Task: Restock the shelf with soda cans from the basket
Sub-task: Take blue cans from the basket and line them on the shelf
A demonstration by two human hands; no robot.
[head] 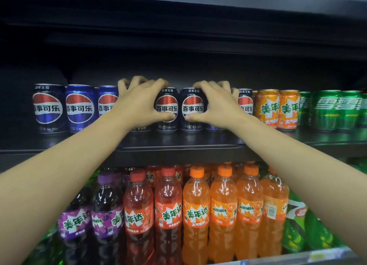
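Note:
Two black Pepsi cans stand side by side in the middle of the dark shelf [178, 143]. My left hand [139, 103] grips the left black can [166, 110], fingers curled over its top and thumb on its front. My right hand [215, 103] grips the right black can [192, 109] the same way. Blue Pepsi cans [79, 108] line the shelf to the left, and another Pepsi can [245, 103] shows just right of my right hand. The basket is out of view.
Orange Mirinda cans [278, 109] and green Sprite cans [335, 109] fill the shelf's right end. Below stand purple, red and orange soda bottles [196, 211], with green bottles [309, 231] at the right. Another dark shelf board [178, 10] hangs overhead.

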